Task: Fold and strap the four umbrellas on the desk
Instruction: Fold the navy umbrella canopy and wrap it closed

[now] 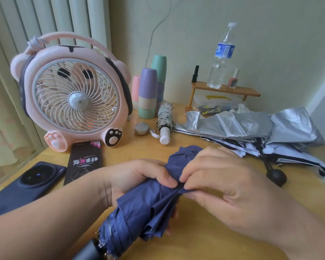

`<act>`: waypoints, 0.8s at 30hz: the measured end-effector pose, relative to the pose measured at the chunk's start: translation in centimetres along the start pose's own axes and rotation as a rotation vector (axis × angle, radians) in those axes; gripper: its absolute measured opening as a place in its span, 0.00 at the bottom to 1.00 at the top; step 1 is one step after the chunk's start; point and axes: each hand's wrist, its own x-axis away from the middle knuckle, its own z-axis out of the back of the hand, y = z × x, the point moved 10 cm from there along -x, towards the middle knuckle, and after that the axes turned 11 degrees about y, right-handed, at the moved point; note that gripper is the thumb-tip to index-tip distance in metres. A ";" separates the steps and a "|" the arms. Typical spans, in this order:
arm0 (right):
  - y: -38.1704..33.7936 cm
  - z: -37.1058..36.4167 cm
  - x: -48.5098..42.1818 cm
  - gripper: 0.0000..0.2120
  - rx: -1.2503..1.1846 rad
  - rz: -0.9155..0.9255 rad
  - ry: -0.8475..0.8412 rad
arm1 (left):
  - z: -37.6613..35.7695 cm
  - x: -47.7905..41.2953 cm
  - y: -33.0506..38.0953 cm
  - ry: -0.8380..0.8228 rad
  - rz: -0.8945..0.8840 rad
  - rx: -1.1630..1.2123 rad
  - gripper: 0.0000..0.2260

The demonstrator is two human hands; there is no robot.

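Navy umbrella point(143, 207): left hand point(131, 181) grips the bundle, right hand point(223, 186) pinches its cloth. Pleats gathering; strap likely next. Two umbrellas point(251, 132) unfolded on table point(204, 239).

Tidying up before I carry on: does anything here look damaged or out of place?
A thin crack runs up the wall behind the stacked cups. At right, the silver umbrella lies loosely heaped, not yet folded. Nothing spilled.

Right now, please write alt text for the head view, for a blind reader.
The left hand grips a navy umbrella while the right hand pinches its fabric over a wooden desk. Behind are a rolled umbrella, unfolded silver umbrellas and a pink fan.
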 end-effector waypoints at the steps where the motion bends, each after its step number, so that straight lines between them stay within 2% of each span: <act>1: 0.0 -0.2 0.0 0.04 0.001 0.003 -0.007 | 0.3 0.0 -0.1 0.017 -0.005 0.023 0.16; 5: -0.3 -0.7 0.0 0.06 -0.012 0.028 -0.002 | -0.2 0.4 0.0 -0.042 -0.093 -0.023 0.17; 8: -0.3 -0.7 0.1 0.07 -0.069 0.005 0.018 | 0.5 0.5 -0.5 0.006 -0.091 -0.052 0.20; 14: 0.4 -2.3 0.4 0.04 -0.174 -0.080 -0.042 | 1.0 0.6 -1.5 0.024 -0.027 -0.076 0.16; 16: 1.1 -2.9 0.6 0.04 -0.151 -0.110 -0.060 | 2.0 0.6 -1.7 0.153 0.019 -0.182 0.14; 18: 1.6 -3.5 1.0 0.04 -0.137 -0.144 -0.088 | 4.0 1.3 -1.4 0.392 0.035 -0.401 0.19; 20: 1.8 -3.9 1.3 0.03 -0.144 -0.173 -0.103 | 5.4 2.1 -0.9 0.545 0.015 -0.622 0.23; 22: 2.1 -3.9 1.4 0.04 -0.172 -0.220 -0.100 | 5.3 2.5 -0.4 0.544 -0.040 -0.665 0.22; 24: 2.3 -3.8 1.4 0.03 -0.204 -0.265 -0.094 | 4.4 2.4 -0.7 0.442 -0.073 -0.559 0.22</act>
